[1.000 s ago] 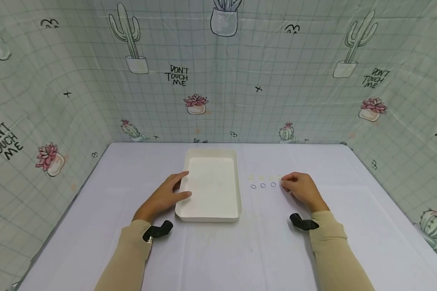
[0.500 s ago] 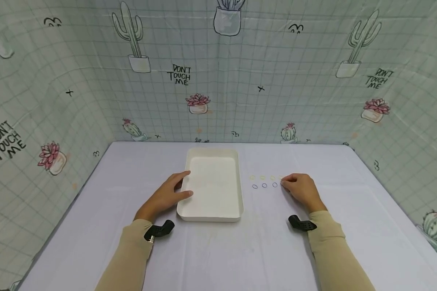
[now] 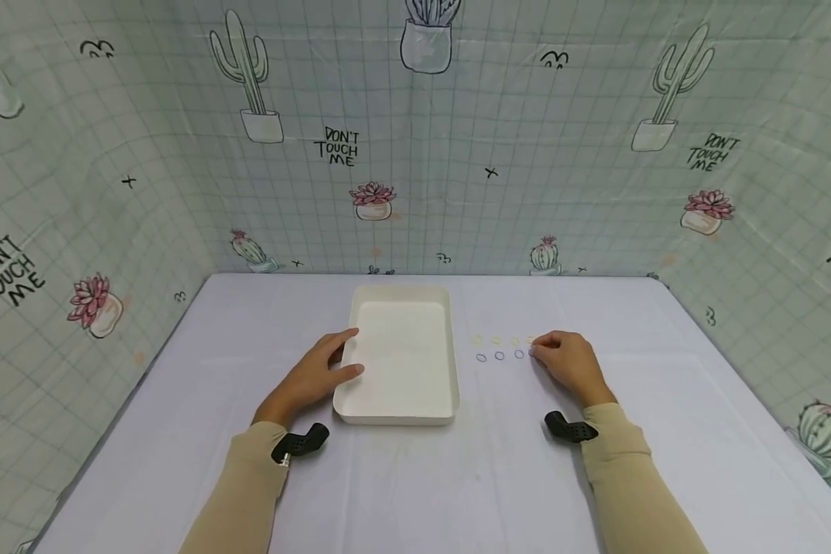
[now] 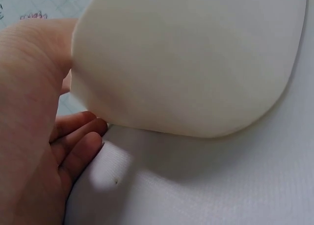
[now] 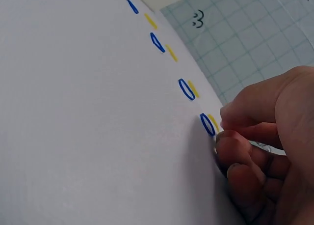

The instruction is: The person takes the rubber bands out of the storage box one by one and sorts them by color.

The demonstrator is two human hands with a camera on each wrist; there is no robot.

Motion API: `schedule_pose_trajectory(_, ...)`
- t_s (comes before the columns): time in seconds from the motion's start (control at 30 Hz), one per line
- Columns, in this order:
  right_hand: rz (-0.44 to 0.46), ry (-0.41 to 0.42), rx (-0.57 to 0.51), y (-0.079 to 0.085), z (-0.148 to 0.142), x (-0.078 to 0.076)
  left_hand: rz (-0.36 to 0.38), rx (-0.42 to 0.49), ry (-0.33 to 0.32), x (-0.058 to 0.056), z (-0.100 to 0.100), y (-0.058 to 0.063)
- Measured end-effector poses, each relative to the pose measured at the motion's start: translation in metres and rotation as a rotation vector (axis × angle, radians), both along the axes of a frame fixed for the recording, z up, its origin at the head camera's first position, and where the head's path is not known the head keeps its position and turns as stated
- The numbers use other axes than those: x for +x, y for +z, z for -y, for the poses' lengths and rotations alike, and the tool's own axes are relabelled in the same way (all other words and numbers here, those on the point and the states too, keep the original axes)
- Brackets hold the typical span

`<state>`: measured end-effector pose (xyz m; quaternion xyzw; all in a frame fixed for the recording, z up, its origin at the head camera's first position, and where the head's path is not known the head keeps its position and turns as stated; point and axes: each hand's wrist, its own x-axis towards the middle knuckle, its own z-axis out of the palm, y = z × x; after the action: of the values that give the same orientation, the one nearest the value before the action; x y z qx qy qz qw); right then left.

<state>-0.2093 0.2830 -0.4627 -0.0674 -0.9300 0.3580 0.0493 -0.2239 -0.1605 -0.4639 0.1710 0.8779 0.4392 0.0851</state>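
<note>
At the left side of a shallow white tray [image 3: 402, 362], my left hand [image 3: 312, 377] grips the wall, thumb and index finger reaching over the rim. The left wrist view has the other fingers [image 4: 81, 146] loosely curled beside the tray's outer wall [image 4: 186, 77]. My right hand [image 3: 569, 365] is right of the tray, its thumb and fingertips pinched together at the edge of a small blue ring [image 5: 207, 125]. This ring is the nearest to the hand in a row of blue rings [image 3: 500, 356]. Behind it runs a row of yellow rings [image 3: 496, 340], partly covered by the fingers.
A white cloth covers the table [image 3: 415, 492]. Its far edge meets a hanging cloth [image 3: 457, 115] printed with cacti and a grid, which also closes off both sides. Black wrist devices [image 3: 571, 428] sit at both cuffs.
My right hand has shifted very slightly left, and a bit of the last blue ring now shows at its fingertips. The left hand and tray stay put; the head view sways a little.
</note>
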Motion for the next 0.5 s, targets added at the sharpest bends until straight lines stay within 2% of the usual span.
schedule_pose_trajectory(0.27,0.038,-0.067,-0.339,0.006,-0.007,-0.001,-0.002,0.029,0.036,-0.001,0.005,0.000)
schedule_pose_trajectory(0.37,0.039,-0.102,-0.405,0.008,-0.011,0.000,0.001,0.061,0.053,-0.001,0.006,-0.001)
schedule_pose_trajectory(0.5,0.018,-0.130,-0.427,0.011,-0.015,0.002,0.006,0.100,0.085,0.001,0.005,-0.003)
